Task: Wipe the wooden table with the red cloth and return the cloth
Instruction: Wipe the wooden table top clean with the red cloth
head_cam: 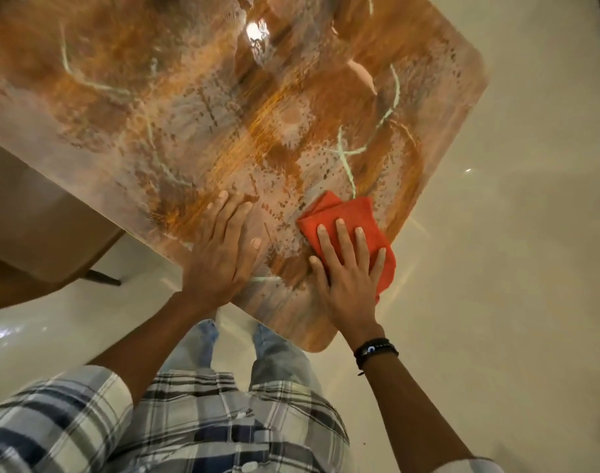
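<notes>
1. Nearest the camera is a plaid shirt (203, 425) in white, grey and dark blue, its sleeves rolled up on both forearms; below it show light blue jeans (278, 356) over a glossy cream floor (496, 268).
2. The right wrist carries a dark wristband (373, 351) with a small pale bead on it.
3. The right hand (351, 281) lies flat, palm down, fingers spread and straight, pressing on the red cloth (351, 216). It does not clutch the cloth; it only bears on top of it.
4. The red cloth is folded and lies on the wooden table (189, 97) near the table's right edge, close to the corner nearest the person. Part of it shows beyond the fingertips and part to the right of the hand.
5. The left hand (220, 254) rests flat on the tabletop just left of the cloth, fingers extended together, holding nothing.
6. The tabletop is glossy orange-brown with pale streaks and mottled patches, possibly wet film or reflections; motion blur makes this hard to tell. A bright lamp reflection (256, 29) shows near the far side.
7. A brown chair (35, 213) stands at the table's left side.
</notes>
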Action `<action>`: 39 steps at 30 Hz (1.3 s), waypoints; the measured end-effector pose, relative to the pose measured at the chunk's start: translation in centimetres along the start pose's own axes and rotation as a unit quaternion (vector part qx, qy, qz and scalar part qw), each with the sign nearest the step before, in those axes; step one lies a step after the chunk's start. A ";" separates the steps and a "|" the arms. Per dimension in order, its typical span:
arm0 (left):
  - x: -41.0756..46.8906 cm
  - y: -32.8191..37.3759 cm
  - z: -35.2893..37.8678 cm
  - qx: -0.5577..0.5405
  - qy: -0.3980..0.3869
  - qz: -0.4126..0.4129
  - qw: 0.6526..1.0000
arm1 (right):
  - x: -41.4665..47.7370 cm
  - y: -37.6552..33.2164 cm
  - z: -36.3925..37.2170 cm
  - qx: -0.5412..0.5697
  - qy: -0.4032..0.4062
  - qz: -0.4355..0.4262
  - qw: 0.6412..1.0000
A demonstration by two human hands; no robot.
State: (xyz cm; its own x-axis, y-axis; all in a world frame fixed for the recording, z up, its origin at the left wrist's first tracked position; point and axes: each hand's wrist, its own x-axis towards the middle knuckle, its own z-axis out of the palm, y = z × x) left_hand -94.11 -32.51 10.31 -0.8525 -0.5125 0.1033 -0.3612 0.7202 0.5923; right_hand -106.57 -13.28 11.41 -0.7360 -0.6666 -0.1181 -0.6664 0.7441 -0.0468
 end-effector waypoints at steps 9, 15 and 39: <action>-0.2 0.0 0.6 0.025 0.023 -0.016 0.999 | 8.7 5.3 -0.5 0.011 0.033 0.061 0.998; -0.3 -0.2 0.9 0.039 0.030 -0.012 0.999 | 14.6 6.8 -0.9 0.010 0.060 0.130 0.990; -0.6 -0.4 0.8 0.012 0.029 -0.004 0.999 | 4.8 2.6 -0.6 0.074 0.032 0.142 0.987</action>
State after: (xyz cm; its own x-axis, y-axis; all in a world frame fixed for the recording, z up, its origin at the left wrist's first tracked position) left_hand -93.77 -32.12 9.33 -0.8258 -0.5449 0.1454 -0.3778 0.7260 0.5747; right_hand -111.91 -14.53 11.36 -0.8992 -0.4291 -0.0853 -0.4117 0.8960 -0.1664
